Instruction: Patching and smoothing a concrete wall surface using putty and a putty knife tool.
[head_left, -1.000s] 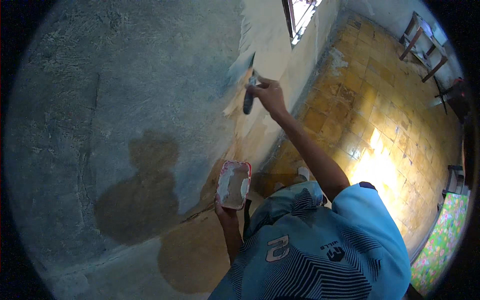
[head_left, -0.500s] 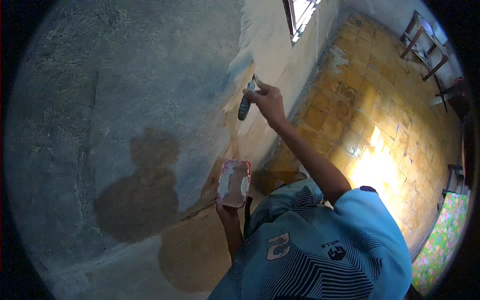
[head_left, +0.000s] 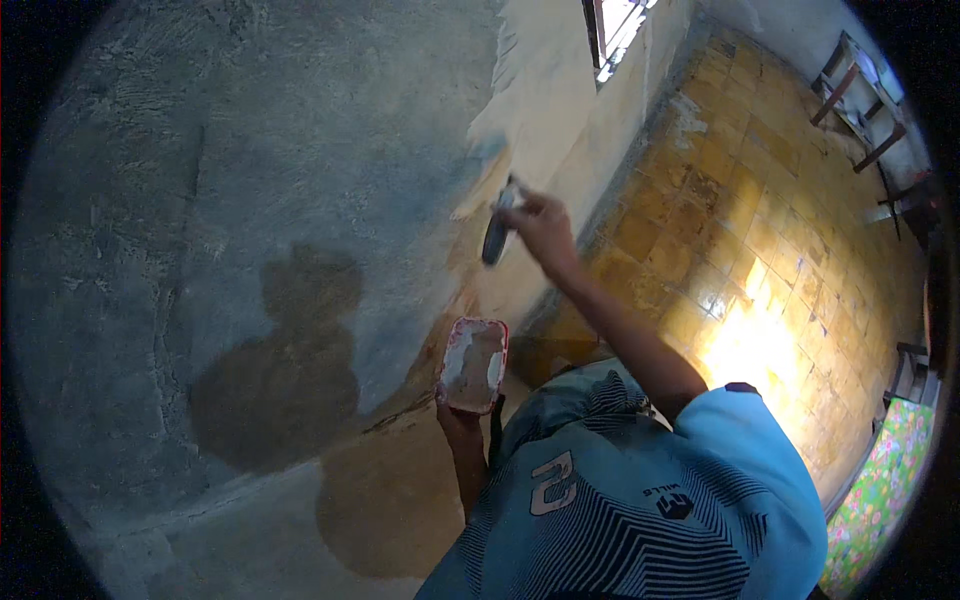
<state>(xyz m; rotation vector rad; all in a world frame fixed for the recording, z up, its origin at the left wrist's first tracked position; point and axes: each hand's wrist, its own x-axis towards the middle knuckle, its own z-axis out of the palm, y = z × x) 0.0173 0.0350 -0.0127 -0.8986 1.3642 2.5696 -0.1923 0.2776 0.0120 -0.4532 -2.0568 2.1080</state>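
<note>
My right hand (head_left: pixel 541 228) is closed around a putty knife (head_left: pixel 494 240). Its dark handle points down and to the left, while its blade end, blurred and partly hidden, is up near the wall. Lower down, my left hand (head_left: pixel 460 424) grips the near end of a red-rimmed rectangular tub (head_left: pixel 473 368). Greyish-pink paste lies in the tub, with whitish smears along its inner sides. Beside both hands stands the wall (head_left: pixel 330 180), mostly bare grey, with a pale coated area (head_left: pixel 545 110) that ends in a ragged, streaky edge.
A window (head_left: pixel 618 35) opens in the wall at the top. To the right stretches a yellow-brown tiled floor (head_left: pixel 690 210) with bright sunlight on it. A wooden table (head_left: pixel 862 95) stands at the far right, and a green floral cloth (head_left: pixel 885 490) shows at the lower right.
My right hand has moved down with the putty knife, slightly away from the coated edge. The tub stays in my left hand, and the whole view has shifted a little.
</note>
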